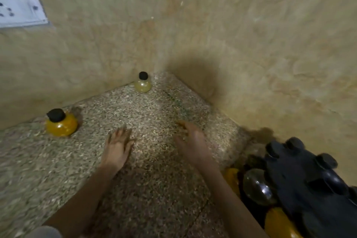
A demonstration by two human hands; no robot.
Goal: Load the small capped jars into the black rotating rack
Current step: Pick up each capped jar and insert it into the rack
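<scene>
My left hand [117,149] and right hand [193,141] hover empty, fingers loose, over the speckled stone counter [154,189]; the round amber black-capped glass jar [60,124] stands upright to the left of my left hand, the nearer one, with the black rotating rack [309,179] at my far right.

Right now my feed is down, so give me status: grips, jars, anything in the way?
Left grip and right grip open, empty. Orange round black-capped glass jar loose at left, pale yellow black-capped jar in the corner. Nothing between grips and jars.
</scene>
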